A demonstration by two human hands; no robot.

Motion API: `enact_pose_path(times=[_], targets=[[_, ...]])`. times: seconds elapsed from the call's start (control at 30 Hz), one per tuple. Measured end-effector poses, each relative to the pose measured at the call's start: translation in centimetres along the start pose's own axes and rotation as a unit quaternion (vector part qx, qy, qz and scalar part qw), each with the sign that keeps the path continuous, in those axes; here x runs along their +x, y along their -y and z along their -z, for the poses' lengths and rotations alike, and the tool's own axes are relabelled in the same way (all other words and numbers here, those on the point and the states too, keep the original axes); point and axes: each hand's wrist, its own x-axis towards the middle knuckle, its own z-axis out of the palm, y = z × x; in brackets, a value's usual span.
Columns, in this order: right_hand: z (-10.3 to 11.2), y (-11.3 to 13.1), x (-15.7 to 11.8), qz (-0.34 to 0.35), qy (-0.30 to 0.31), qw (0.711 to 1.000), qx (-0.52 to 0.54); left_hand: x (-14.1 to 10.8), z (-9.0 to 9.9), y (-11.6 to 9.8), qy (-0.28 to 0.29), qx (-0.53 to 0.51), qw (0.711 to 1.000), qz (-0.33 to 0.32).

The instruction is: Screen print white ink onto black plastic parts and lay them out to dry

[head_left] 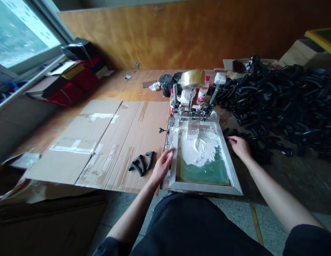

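In front of me lies a silver-framed printing screen [205,189] with green mesh. White paste [190,154] is spread over its upper part, and a translucent scraper [193,128] rests in it. My left hand [162,166] is at the frame's left side, fingers stretched out and holding nothing visible. Right of the frame, my right hand [240,148] has its fingertips pressed together beside the black curved parts; whatever they pinch is hidden. A metal clamp fixture [193,113] stands at the screen's far end. Dark curved handles [140,164] lie on the cardboard to the left.
Flattened cardboard [101,142] covers the table's left side. A large heap of black curved parts [277,96] fills the right. Behind the fixture are a tape roll [192,79], a black tub [166,84] and a red-capped bottle [203,91]. A wooden panel [168,35] closes off the back.
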Motion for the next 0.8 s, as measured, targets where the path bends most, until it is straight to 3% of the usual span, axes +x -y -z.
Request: enact_pose_path(times=[0.07, 0.17, 0.27, 0.33, 0.43, 0.53, 0.63, 0.7, 0.8], targets=[[0.8, 1.5, 1.7, 0.009, -0.049, 0.999, 0.003, 0.3, -0.5, 2.3, -0.016, 0.052, 0.998, 0.022], [-0.4, 7.4, 3.6, 0.153, -0.088, 0.984, 0.002, 1.0, -1.0, 4.1, -0.033, 0.134, 0.990, 0.032], [-3.0, 13.4, 3.8, 0.255, -0.010, 0.966, -0.049, 1.5, -0.9, 4.5, -0.029, 0.175, 0.984, 0.032], [-4.3, 15.3, 2.6, 0.273, 0.063, 0.957, -0.079, 1.6, -0.9, 4.5, -0.027, 0.181, 0.982, 0.036], [-4.4, 15.1, -0.8, 0.319, 0.133, 0.933, -0.099, 1.6, -0.8, 4.6, -0.026, 0.174, 0.983, 0.042], [-2.7, 13.6, -3.7, 0.432, 0.187, 0.877, -0.094, 1.6, -0.8, 4.7, -0.027, 0.166, 0.985, 0.048], [-1.5, 13.1, -4.2, 0.483, 0.242, 0.838, -0.073, 1.6, -0.9, 4.7, -0.034, 0.162, 0.985, 0.050], [-1.6, 13.3, -3.8, 0.452, 0.241, 0.857, -0.061, 1.6, -0.9, 4.6, -0.043, 0.151, 0.986, 0.052], [-2.6, 13.3, -4.0, 0.411, 0.165, 0.894, -0.068, 1.5, -0.9, 4.3, -0.052, 0.122, 0.989, 0.061]])
